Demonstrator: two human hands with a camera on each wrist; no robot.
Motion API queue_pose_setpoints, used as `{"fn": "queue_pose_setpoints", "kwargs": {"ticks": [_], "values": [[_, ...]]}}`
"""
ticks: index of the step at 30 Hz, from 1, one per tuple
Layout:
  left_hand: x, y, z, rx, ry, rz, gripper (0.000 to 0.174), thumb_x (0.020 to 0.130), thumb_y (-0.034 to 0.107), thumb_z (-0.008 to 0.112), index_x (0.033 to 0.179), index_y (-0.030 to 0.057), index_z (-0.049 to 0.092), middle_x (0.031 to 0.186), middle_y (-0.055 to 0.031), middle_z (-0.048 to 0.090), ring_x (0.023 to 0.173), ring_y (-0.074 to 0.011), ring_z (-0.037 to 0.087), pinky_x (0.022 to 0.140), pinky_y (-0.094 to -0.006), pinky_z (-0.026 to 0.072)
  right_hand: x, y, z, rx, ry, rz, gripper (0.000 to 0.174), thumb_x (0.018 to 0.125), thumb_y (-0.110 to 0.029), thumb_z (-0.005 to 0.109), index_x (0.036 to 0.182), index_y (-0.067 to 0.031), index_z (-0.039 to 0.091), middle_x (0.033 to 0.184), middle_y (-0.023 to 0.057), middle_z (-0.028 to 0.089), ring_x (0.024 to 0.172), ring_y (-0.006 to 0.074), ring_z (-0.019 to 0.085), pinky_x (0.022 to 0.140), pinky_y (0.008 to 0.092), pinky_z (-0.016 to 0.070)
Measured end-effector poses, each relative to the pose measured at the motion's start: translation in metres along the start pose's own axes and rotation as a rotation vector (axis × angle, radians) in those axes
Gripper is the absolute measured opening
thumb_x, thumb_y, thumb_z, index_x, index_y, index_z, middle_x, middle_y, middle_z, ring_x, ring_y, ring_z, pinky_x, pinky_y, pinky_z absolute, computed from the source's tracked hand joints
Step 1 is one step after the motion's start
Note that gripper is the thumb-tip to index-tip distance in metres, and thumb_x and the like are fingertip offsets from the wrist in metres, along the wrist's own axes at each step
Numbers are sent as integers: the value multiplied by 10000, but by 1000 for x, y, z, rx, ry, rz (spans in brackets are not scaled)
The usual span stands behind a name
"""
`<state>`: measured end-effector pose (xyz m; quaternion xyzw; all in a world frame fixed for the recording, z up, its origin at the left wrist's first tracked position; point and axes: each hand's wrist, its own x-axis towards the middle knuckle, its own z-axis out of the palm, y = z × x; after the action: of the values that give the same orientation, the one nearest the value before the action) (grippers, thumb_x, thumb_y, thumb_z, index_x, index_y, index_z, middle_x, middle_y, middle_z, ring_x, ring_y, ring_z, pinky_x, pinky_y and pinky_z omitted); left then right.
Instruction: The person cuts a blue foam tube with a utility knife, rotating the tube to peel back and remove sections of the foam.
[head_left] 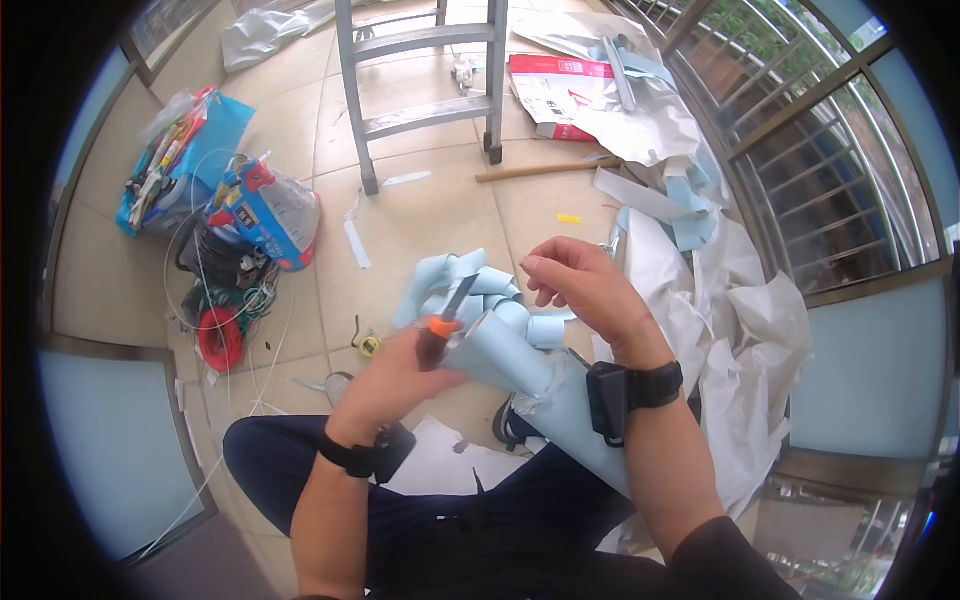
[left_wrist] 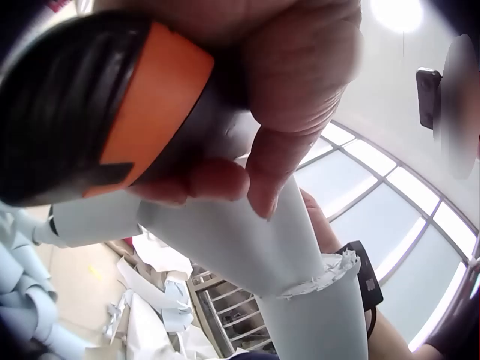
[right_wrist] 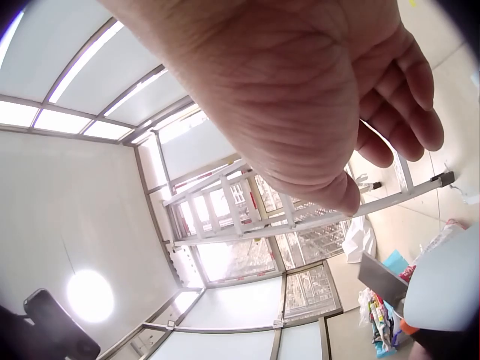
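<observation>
In the head view my left hand [head_left: 390,375] grips a putty knife [head_left: 437,328] with a black and orange handle; its flat grey blade points up and away. A pale blue roll [head_left: 510,355] lies slanted across my lap, with a ragged torn edge partway along it. In the left wrist view the fingers overlap the roll [left_wrist: 240,247] right behind the handle [left_wrist: 161,105]. Beyond the roll's upper side, my right hand [head_left: 590,290] hangs in the air with loosely bent fingers and holds nothing. Curled blue strips [head_left: 480,290] pile on the floor at the roll's far end.
A metal stepladder [head_left: 430,125] stands ahead. Crumpled white sheeting [head_left: 720,330] spreads along the right, near a wooden stick [head_left: 545,171]. Bags of tools [head_left: 265,210] and a red coil [head_left: 220,338] sit at left. A yellow tape measure [head_left: 370,346] lies near the left hand.
</observation>
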<state>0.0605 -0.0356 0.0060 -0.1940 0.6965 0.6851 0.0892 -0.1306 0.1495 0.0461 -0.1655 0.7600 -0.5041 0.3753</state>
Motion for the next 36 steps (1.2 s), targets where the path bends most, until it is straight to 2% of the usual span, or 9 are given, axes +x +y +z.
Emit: {"fn": "queue_pose_setpoints", "kwargs": {"ticks": [6,9,14,18,21,23,27,35,36], "values": [[-21,61,-13,-70,-60,-29,508,820,26,754,1308,19,616,890,1,645,808,-94,606,763,-267,500,1,0,-1,-1,-12,-6,295,946,-335,688,1048,-58,692,879,1,676,773,75,627,699,230,469],[-13,73,-12,105,-141,147,513,817,29,745,1313,23,615,854,-11,648,794,-110,613,752,-274,502,1,0,0,11,-12,-4,290,948,-331,685,1049,-60,693,879,1,677,774,76,629,698,228,468],[-5,55,-19,326,49,60,483,822,97,780,1272,28,616,829,-14,647,741,-104,574,706,-273,463,-2,-1,-2,-5,-29,6,259,954,-296,686,1050,-56,699,893,7,688,780,85,636,719,235,483],[-28,37,-2,312,280,37,400,856,125,751,1219,33,609,829,-31,618,739,-127,561,699,-297,461,-1,15,2,-13,-242,-8,484,915,-369,737,1212,3,651,986,62,710,861,133,636,723,293,522],[-59,30,17,265,226,26,308,884,148,738,1142,25,626,759,-78,618,681,-208,595,674,-325,471,0,15,15,12,-402,14,591,910,-394,739,1346,-23,590,1004,51,712,918,132,627,746,288,510],[-73,29,29,403,150,40,278,893,170,739,1103,22,634,724,-120,622,671,-274,619,660,-358,482,-3,5,25,88,-541,80,505,952,-248,731,1356,7,566,1037,49,672,979,112,597,850,262,472],[-79,12,49,680,72,68,271,901,247,750,1015,20,656,669,-208,629,693,-417,653,631,-449,508,-7,-5,41,-186,-559,18,463,904,-294,782,1260,-44,623,956,6,604,888,92,533,784,245,432],[-75,12,57,740,-11,64,235,916,250,709,977,30,651,688,-195,658,697,-394,682,617,-492,527,-5,2,42,-240,-454,-21,387,894,-283,768,1168,-39,645,898,31,634,861,114,573,778,278,470],[-76,13,59,770,-12,21,250,921,268,712,992,33,666,694,-193,663,695,-399,680,629,-494,530,-5,2,42,-255,-427,-14,451,854,-356,767,1149,-32,659,935,86,646,894,176,605,808,310,491]]}}
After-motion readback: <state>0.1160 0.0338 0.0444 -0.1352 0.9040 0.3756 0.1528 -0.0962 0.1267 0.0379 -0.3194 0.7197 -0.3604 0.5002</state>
